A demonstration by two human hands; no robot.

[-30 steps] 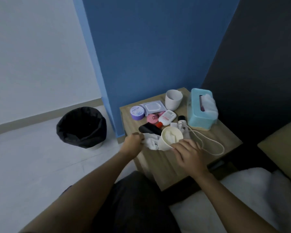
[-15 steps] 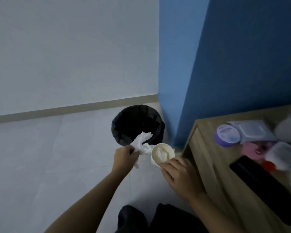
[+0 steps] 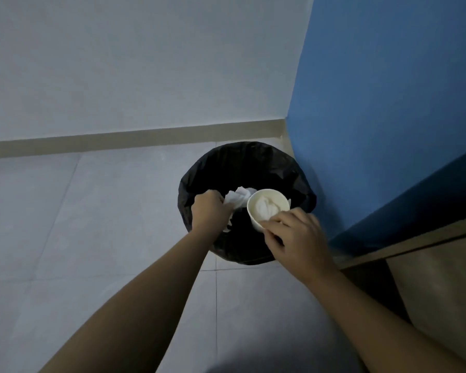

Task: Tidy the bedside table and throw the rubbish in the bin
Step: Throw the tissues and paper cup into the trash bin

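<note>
A round bin (image 3: 242, 162) lined with a black bag stands on the floor against the blue wall. My left hand (image 3: 210, 210) is over its opening, shut on a crumpled white tissue (image 3: 237, 197). Beside it my right hand (image 3: 296, 235) grips a cream paper cup (image 3: 268, 208) by its side, also above the bin's opening. The cup is upright, with a wad of white tissue inside it. The bedside table (image 3: 441, 270) shows only as a wooden edge and side panel at the right; its top is out of view.
Pale floor tiles (image 3: 92, 224) spread to the left and front of the bin. A beige skirting board (image 3: 119, 140) runs along the white wall behind. The blue wall (image 3: 388, 103) rises right of the bin.
Both hands have carried the tissue and the cup from the table leftward to above the bin's opening. My view has swung left, so the tabletop items have left the frame.
</note>
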